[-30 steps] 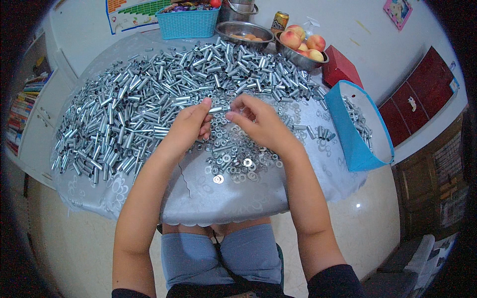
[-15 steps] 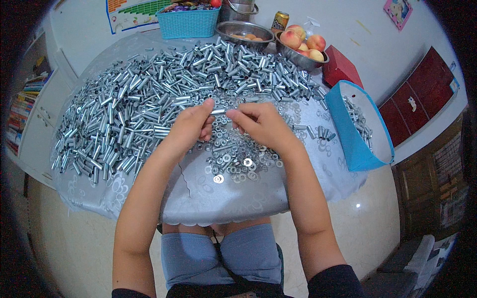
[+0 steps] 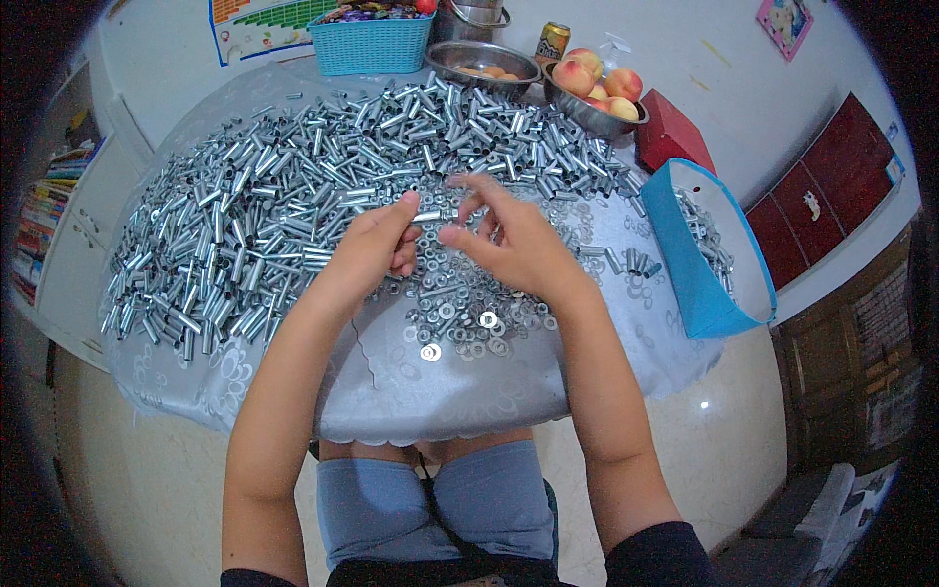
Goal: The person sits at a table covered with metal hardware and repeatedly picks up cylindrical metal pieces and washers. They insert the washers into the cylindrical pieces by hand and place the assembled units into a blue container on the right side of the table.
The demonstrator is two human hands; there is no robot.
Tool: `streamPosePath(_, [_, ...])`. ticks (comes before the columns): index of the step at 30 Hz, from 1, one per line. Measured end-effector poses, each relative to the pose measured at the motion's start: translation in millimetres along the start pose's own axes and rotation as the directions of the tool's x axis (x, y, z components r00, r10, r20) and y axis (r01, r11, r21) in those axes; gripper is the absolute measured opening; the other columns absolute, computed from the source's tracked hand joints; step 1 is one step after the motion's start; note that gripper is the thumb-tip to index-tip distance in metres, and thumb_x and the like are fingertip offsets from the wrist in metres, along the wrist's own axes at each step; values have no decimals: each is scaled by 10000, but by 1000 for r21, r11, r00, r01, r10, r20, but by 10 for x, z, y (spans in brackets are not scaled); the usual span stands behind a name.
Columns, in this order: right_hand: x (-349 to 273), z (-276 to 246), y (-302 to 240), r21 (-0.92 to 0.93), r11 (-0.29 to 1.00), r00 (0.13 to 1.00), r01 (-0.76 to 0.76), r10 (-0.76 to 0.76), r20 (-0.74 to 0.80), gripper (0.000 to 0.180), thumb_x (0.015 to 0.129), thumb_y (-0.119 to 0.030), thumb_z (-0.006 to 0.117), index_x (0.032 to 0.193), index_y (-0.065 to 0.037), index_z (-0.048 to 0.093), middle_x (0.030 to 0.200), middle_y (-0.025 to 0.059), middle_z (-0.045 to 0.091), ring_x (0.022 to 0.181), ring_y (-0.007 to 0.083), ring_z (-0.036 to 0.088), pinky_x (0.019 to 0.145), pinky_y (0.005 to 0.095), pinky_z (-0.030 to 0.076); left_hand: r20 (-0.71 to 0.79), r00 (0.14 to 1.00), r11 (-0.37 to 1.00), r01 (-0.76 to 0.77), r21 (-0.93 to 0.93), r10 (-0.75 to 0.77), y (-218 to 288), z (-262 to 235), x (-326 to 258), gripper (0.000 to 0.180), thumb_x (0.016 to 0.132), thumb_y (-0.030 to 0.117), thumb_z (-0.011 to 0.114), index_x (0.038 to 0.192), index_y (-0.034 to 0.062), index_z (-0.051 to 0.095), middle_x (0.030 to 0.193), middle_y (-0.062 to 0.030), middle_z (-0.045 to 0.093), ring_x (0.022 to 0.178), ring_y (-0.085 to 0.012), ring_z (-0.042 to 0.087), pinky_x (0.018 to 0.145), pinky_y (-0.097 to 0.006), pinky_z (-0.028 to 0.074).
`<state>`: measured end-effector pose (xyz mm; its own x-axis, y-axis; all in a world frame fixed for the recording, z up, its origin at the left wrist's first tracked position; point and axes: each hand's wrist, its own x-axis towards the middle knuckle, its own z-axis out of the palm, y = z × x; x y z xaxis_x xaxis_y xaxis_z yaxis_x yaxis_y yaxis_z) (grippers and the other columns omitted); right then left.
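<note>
My left hand [image 3: 377, 245] pinches a short silver metal tube [image 3: 426, 216] between thumb and fingers, holding it level above the table. My right hand [image 3: 504, 240] is right beside it, its fingertips at the tube's right end; whether it holds a small part there I cannot tell. Under both hands lies a scatter of flat silver washers and nuts [image 3: 460, 318]. A broad heap of silver metal tubes [image 3: 293, 196] covers the table behind and to the left of my hands.
A round table with a pale patterned cover [image 3: 411, 391]. A blue box [image 3: 704, 254] with metal parts inside stands at the right. At the back: a teal basket [image 3: 372, 44], two steel bowls of fruit [image 3: 592, 93], a can [image 3: 553, 41], a red box [image 3: 670, 137].
Both hands stay close together over the washers. My right hand's fingers have spread and shifted slightly at the tube's end.
</note>
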<state>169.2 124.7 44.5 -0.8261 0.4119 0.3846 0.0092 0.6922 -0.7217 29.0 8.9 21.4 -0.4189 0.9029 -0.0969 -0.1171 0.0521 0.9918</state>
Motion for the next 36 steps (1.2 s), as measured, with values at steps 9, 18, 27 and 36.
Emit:
streamPosePath(9, [30, -48, 116, -141, 989, 995, 34, -21, 95, 299, 802, -240, 611, 1011, -34, 553, 703, 53, 558, 572, 118, 485, 543, 260, 402, 1, 1000, 1000, -1, 25, 1, 1, 1, 2, 425, 903, 444, 394, 654, 104, 443, 500, 30, 385, 473, -87, 394, 487, -216, 317])
streamPosePath(18, [-7, -34, -14, -49, 997, 998, -58, 59, 29, 276, 791, -226, 629, 968, -21, 573, 721, 54, 565, 582, 113, 490, 548, 250, 406, -15, 1000, 1000, 5, -6, -5, 4, 3, 1, 413, 896, 439, 414, 654, 106, 446, 498, 33, 382, 471, -86, 392, 483, -216, 316])
streamPosePath(27, [27, -44, 131, -102, 988, 991, 115, -107, 79, 265, 786, -214, 638, 964, -25, 585, 695, 48, 556, 578, 106, 488, 539, 245, 410, -9, 1000, 1000, 17, 9, -17, 19, 25, -9, 419, 888, 454, 426, 657, 106, 452, 498, 33, 386, 472, -88, 391, 488, -217, 316])
streamPosePath(36, [4, -28, 56, -66, 994, 996, 84, -84, 12, 246, 784, -212, 633, 922, -13, 590, 664, 62, 560, 564, 117, 488, 534, 261, 407, 0, 999, 999, 35, 23, -35, -4, 15, 6, 432, 887, 461, 428, 660, 94, 452, 496, 25, 377, 465, -94, 373, 478, -230, 314])
